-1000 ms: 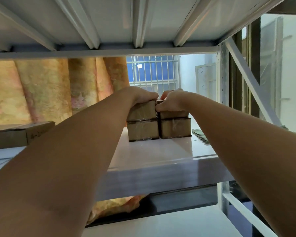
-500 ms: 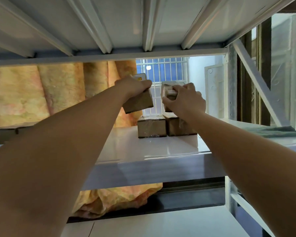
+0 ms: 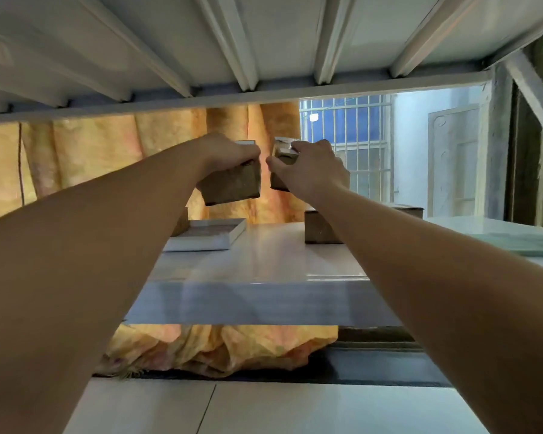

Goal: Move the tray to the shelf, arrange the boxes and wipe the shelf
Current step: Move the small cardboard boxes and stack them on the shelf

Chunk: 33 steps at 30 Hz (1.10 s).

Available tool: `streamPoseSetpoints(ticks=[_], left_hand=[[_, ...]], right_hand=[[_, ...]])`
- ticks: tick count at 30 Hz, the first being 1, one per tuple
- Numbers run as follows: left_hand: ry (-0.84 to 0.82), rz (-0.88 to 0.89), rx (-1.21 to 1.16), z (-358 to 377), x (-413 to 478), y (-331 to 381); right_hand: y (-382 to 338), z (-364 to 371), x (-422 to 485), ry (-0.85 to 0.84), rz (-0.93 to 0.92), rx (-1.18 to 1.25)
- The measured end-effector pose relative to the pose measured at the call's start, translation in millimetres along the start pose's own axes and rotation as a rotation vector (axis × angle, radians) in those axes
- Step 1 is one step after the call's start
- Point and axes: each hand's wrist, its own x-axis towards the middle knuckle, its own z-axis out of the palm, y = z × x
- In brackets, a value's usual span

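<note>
Shelf (image 3: 264, 264): white glossy board at mid-height, front edge toward cam; carries cartons, cloth, flat white item.
Upper deck (image 3: 264, 42): ribbed underside of next level, spans top of view.
Curtain (image 3: 138, 151): orange-yellow, hangs behind rack, bunched up below shelf.
Lower board (image 3: 295, 408): white, across bottom of view.
Window (image 3: 345, 145): barred, at back, R of curtain.
Cloth (image 3: 521, 242): pale green, lies flat on shelf at far R, well apart from both hands.
Flat white item (image 3: 207, 234): book-like, lies on shelf L of centre, partly behind L forearm.
L hand (image 3: 223, 151): fingers curled over top of L box, gripping it; thumb hidden.
R hand (image 3: 314, 167): fingers and thumb wrapped round R box, gripping it.
L box (image 3: 232, 186): brown carton, held in air above shelf, tilted.
R box (image 3: 281, 155): brown w/ shiny taped top, mostly hidden by hand, in air above shelf, just beside L box, narrow gap between.
Resting box (image 3: 318, 228): brown, sits on shelf below R hand, partly behind R forearm.
Back carton (image 3: 411, 209): only top edge showing, on shelf beyond R forearm.
</note>
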Motion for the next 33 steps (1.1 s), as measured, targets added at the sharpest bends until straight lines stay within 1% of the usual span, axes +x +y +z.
streamPoseSetpoints(ticks=[3, 6, 7, 10, 17, 21, 26, 31, 33], left_hand=[[-0.042, -0.014, 0.019, -8.8, 5.5, -24.2], [-0.132, -0.019, 0.092, -13.0, 13.7, -47.9], [-0.153, -0.001, 0.134, -13.6, 16.4, -54.0], [-0.147, 0.077, 0.227, -16.4, 23.0, -69.1], [-0.298, 0.163, 0.153, -7.6, 36.5, -97.7], [-0.299, 0.179, 0.145, -6.2, 38.5, -101.8], [-0.337, 0.184, 0.248, -2.6, 39.0, -103.5], [-0.293, 0.192, 0.384, 13.2, 44.5, -105.0], [-0.252, 0.193, 0.431, 16.8, 48.4, -105.1]], right_hand=[[-21.0, 16.6, -1.1, 0.007, -0.002, -0.002], [-42.6, 34.1, -1.8, -0.002, 0.007, -0.016], [-49.6, 39.9, -0.8, -0.007, 0.016, -0.016], [-69.5, 54.9, 5.4, -0.019, 0.079, -0.033], [-82.6, 82.5, 6.6, -0.004, 0.165, -0.159], [-86.8, 90.6, 8.6, 0.012, 0.192, -0.197], [-84.0, 100.2, 8.7, 0.019, 0.181, -0.18], [-77.7, 107.7, 6.6, -0.026, 0.124, -0.174], [-74.4, 107.8, 6.2, -0.039, 0.125, -0.134]])
